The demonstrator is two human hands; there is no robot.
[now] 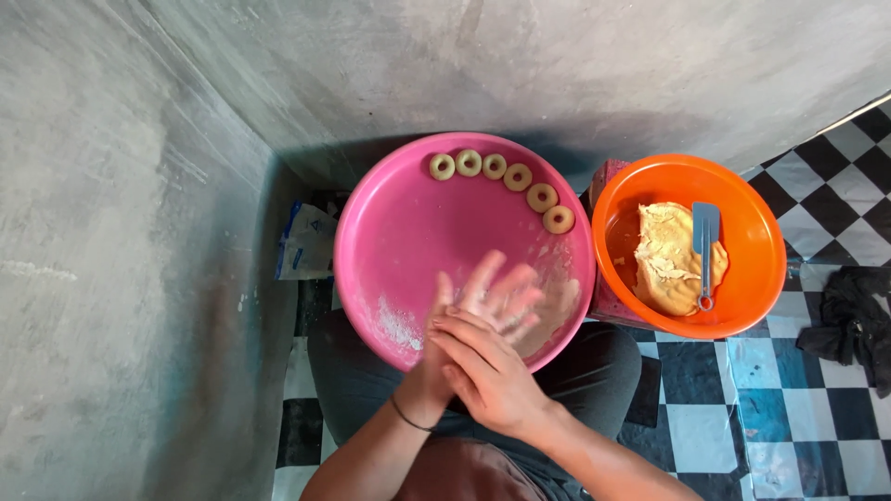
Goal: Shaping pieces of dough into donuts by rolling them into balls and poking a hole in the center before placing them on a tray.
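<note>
- Far left: a grey concrete wall (111, 278) fills the left side and runs along the far edge of the scene.
- Left of centre, on the floor at the foot of the wall: a white and blue plastic bag (304, 243) lies just beside the left rim of the pink basin.
- Centre: a round pink basin (399, 232) rests on the person's lap. A patch of white flour (397, 325) lies on its near left inner surface.
- Centre, far rim of the basin: six ring-shaped dough pieces (506, 184) sit in a curved row, each just beside the next, running from the far side toward the right rim.
- Centre, near side of the basin: the left hand (497, 297) is open, palm up, fingers spread and dusted with flour. A thin dark band circles its wrist.
- Centre, near: the right hand (487, 371) lies flat across the left palm, fingers extended, pressed against it. Whether dough lies between the palms cannot be told.
- Right of centre: an orange basin (742, 232) stands just beside the pink basin, touching or nearly touching its right rim. It holds a lump of pale dough (664, 255).
- Right: a blue scraper (705, 246) rests on the dough's right side.
- Far right: a dark cloth (854, 320) lies crumpled on the black-and-white checkered floor (798, 390).
</note>
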